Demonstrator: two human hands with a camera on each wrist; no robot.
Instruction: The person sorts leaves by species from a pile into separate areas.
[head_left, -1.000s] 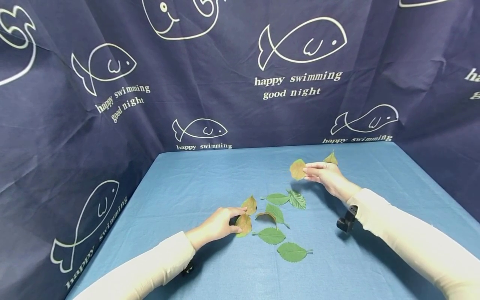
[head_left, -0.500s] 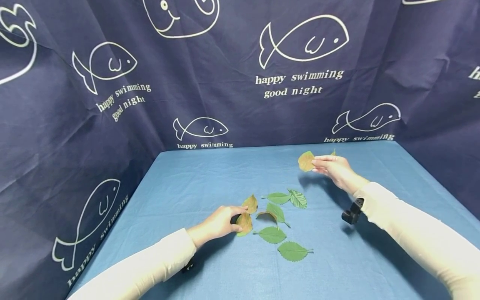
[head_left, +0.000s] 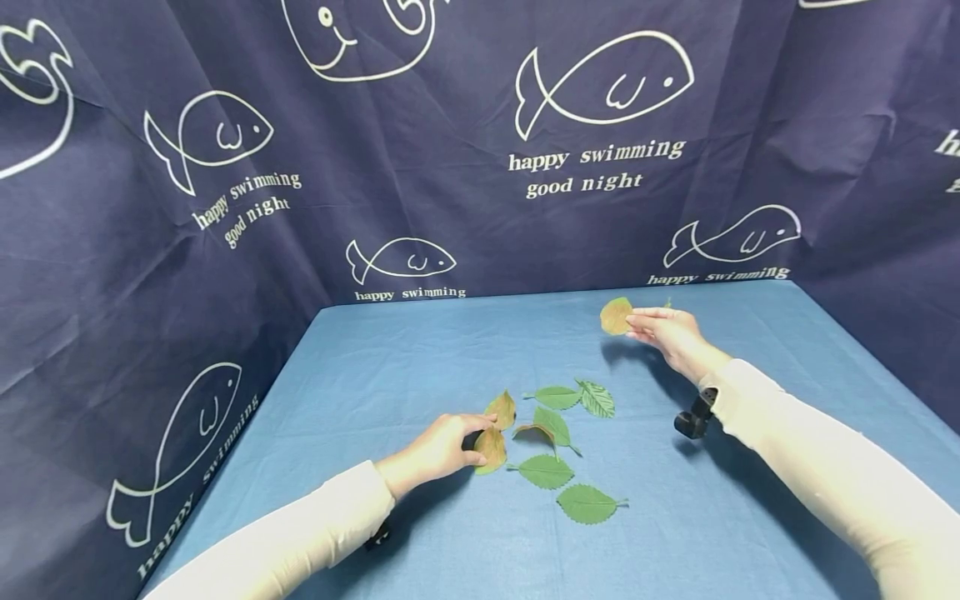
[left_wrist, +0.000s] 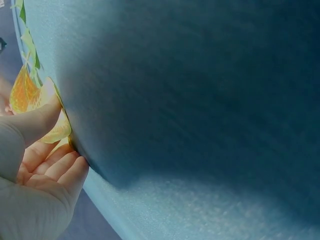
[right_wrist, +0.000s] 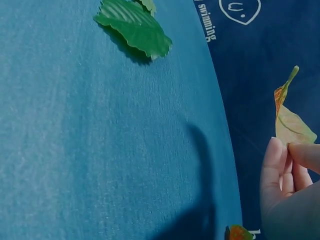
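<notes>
Near the back of the table, my right hand (head_left: 675, 340) pinches a yellow-brown leaf (head_left: 617, 317) between thumb and fingertips, raised over its shadow. In the right wrist view this leaf (right_wrist: 295, 129) points its twisted stem upward. My left hand (head_left: 435, 448) is low at the middle of the table and pinches another yellow-brown leaf (head_left: 491, 452). From the left wrist, the thumb lies on this leaf's face (left_wrist: 56, 132), fingers on the other side. A second yellowish leaf (head_left: 502, 409) lies right at the left index fingertip.
Several green leaves (head_left: 545, 472) lie right of my left hand, with a curled brown leaf (head_left: 534, 430) on one. Another leaf (head_left: 668, 303) is mostly hidden behind my right hand. Blue cloth (head_left: 390, 358) covers the table; a dark fish-print curtain (head_left: 480, 200) stands around it.
My right hand has moved toward the back and slightly right with its leaf, covering more of the leaf behind it. The left hand holds its place.
</notes>
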